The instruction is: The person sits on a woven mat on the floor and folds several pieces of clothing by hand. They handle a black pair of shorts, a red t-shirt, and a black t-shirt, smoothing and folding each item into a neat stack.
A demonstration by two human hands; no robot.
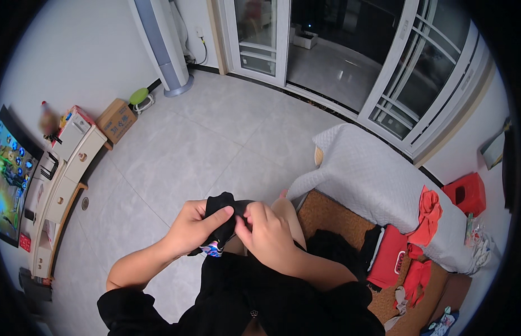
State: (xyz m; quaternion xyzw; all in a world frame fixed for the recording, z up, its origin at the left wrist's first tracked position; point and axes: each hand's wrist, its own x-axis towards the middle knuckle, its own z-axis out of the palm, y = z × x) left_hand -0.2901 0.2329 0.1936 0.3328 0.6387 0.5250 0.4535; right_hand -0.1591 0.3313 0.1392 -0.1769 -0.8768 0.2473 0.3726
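Observation:
A small black cloth garment point(220, 203) with a bright blue, pink and white patterned patch is bunched up in front of my body. My left hand point(188, 228) grips its left side, with the thumb pressed on top. At its right edge, my right hand point(267, 234) pinches the fabric between curled fingers and thumb. The garment's exact kind cannot be told, as it is crumpled and partly covered by my fingers. To my right lie a folded red garment point(388, 259) and a dark, loose heap of black cloth point(330, 246).
On my right is a seat with a brown woven mat point(322, 215) and grey quilted cover point(367, 162). Red cloths point(427, 215) and a red plastic stool point(468, 193) are beyond. A cardboard box point(116, 120), long cabinet point(64, 196) and lit television point(14, 168) stand left.

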